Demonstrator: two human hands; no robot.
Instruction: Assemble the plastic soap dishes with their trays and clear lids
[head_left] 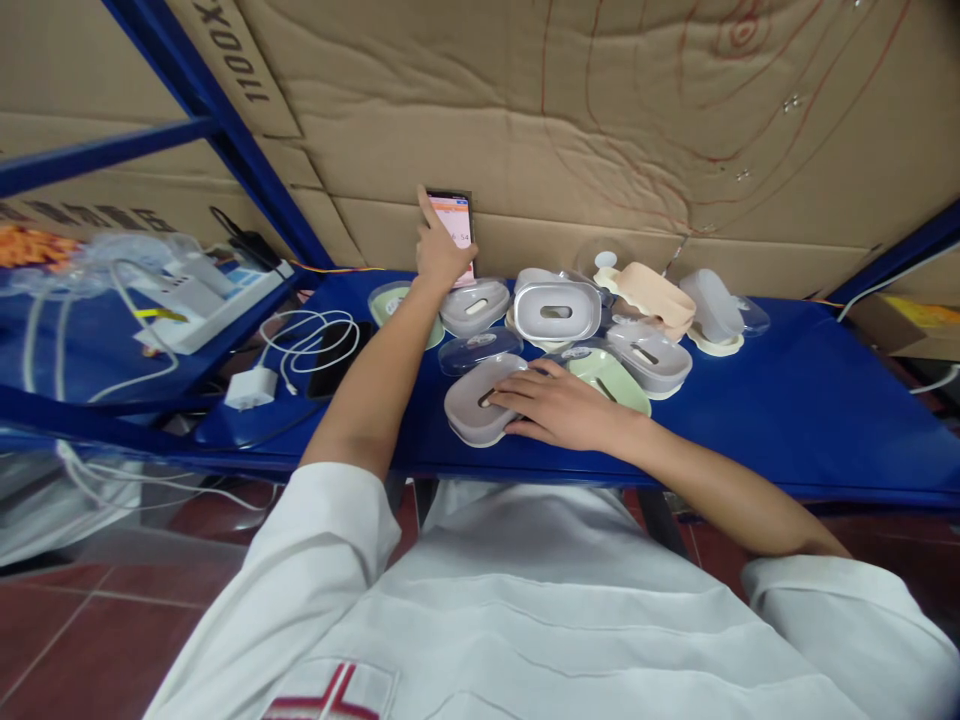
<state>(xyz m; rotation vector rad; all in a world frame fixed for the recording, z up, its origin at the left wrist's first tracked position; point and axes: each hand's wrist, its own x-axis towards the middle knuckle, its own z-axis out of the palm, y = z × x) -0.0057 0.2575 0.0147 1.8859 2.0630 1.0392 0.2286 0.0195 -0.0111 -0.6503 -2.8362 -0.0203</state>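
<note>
My left hand [444, 250] reaches to a phone [460, 232] propped upright against the cardboard. Its index finger lies along the phone's left edge and the thumb is at the right edge. The screen is lit pink and orange. On the blue table's near side, my right hand [559, 405] grips the right side of a grey oval soap box [469, 408], fingers inside over the slot and thumb by the near rim. Beside that hand sits a pale green soap box [616, 378]. Behind the held box lies a clear lid [469, 354].
More soap boxes cluster behind: a grey one [556, 312], another grey one [651, 360], and peach pieces [651, 292]. At left lie a white charger [250, 388], a coiled cable [319, 340] and a power strip [225, 300]. A blue frame post [247, 150] rises beside the cardboard wall [465, 100].
</note>
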